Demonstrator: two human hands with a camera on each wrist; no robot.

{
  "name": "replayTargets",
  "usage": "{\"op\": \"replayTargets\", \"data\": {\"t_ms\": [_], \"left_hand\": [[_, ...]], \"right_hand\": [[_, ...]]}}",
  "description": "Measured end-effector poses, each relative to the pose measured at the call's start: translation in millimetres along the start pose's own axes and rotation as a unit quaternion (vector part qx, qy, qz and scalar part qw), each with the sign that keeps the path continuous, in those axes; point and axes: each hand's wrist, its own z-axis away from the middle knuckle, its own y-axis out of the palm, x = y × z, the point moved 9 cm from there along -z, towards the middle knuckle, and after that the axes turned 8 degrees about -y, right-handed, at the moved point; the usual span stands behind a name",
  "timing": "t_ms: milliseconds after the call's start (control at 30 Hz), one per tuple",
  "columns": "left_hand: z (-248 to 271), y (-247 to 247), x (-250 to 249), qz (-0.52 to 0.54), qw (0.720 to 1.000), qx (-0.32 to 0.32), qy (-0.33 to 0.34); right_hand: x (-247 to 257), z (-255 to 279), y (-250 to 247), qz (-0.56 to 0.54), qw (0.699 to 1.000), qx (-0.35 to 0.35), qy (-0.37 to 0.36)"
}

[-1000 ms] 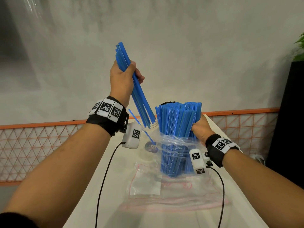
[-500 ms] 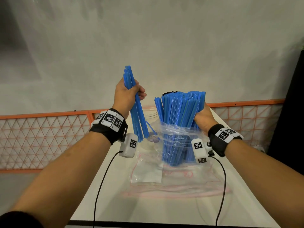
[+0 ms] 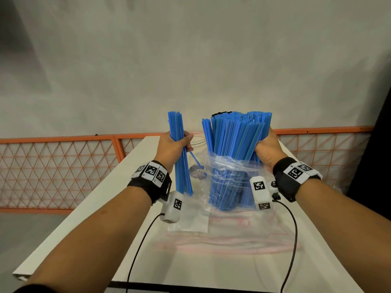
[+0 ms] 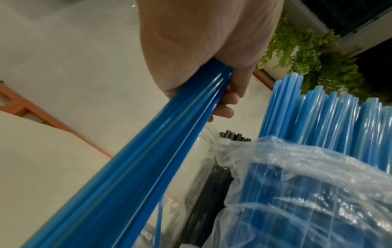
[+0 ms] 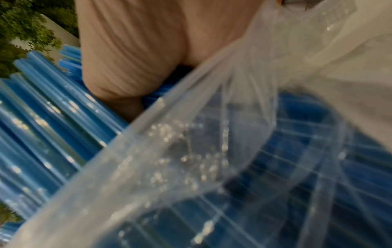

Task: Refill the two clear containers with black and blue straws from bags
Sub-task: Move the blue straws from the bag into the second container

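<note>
My left hand [image 3: 176, 144] grips a small bundle of blue straws [image 3: 179, 153] upright, its lower ends just above the white table [image 3: 118, 180]. That same bundle [image 4: 131, 167] fills the left wrist view. My right hand [image 3: 265, 148] grips a large bunch of blue straws [image 3: 234, 140] that stands in a clear plastic bag [image 3: 230, 172], seen close in the right wrist view as the bag [image 5: 212, 151] over straws [image 5: 42, 125]. A clear container [image 3: 198, 142] stands behind between the hands, with one blue straw [image 3: 195, 159] leaning in it. Black straws [image 4: 235, 135] show behind the bag.
An empty flat clear bag with a pink zip [image 3: 222, 235] lies on the table nearer me. An orange mesh fence [image 3: 63, 166] runs behind the table below a grey wall. Wrist camera cables [image 3: 137, 250] hang over the table's near edge. Green plants [image 4: 307, 50] show at the right.
My left hand has come down from high above the container with its straw bundle and turned it upright, low beside the bag. My right hand kept its hold on the large bunch.
</note>
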Motion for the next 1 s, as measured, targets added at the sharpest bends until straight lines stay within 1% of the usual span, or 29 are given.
{"op": "replayTargets", "data": {"t_ms": [133, 233, 300, 367, 433, 500, 567, 700, 867, 1000], "left_hand": [[-4.7, 1.8, -14.6, 0.015, 1.000, 0.006, 0.015], [0.8, 8.4, -18.7, 0.005, 1.000, 0.020, 0.019], [7.9, 9.0, -19.5, 0.003, 1.000, 0.006, 0.022], [12.3, 5.2, -33.5, 0.011, 0.999, -0.023, 0.047], [10.7, 5.7, -52.4, 0.021, 0.997, -0.017, 0.074], [9.9, 6.6, -60.5, 0.018, 0.997, -0.004, 0.076], [12.5, 9.5, -52.9, 0.001, 0.998, 0.002, 0.057], [22.5, 13.8, -20.4, -0.025, 0.999, 0.013, 0.027], [19.6, 9.7, 0.9, 0.017, 1.000, 0.013, 0.006], [16.3, 14.0, 7.4, 0.041, 0.998, 0.055, -0.004]], "right_hand": [[-1.7, -0.6, 1.0, -0.004, 1.000, 0.000, 0.004], [3.9, 0.2, 1.6, -0.006, 1.000, -0.003, -0.010], [7.7, 1.6, 2.9, -0.004, 1.000, 0.002, -0.019], [8.6, 3.1, 3.5, -0.006, 1.000, 0.004, -0.020], [7.2, 3.0, 2.7, -0.011, 1.000, 0.000, -0.011], [6.9, 3.2, 3.8, -0.011, 1.000, -0.002, -0.003], [7.4, 3.9, 4.5, -0.012, 1.000, -0.002, 0.000], [9.2, 5.9, 4.2, -0.027, 1.000, -0.008, -0.001], [8.6, 6.7, 4.9, -0.025, 1.000, -0.004, 0.000], [6.3, 4.9, 2.8, -0.015, 1.000, -0.006, 0.001]]}}
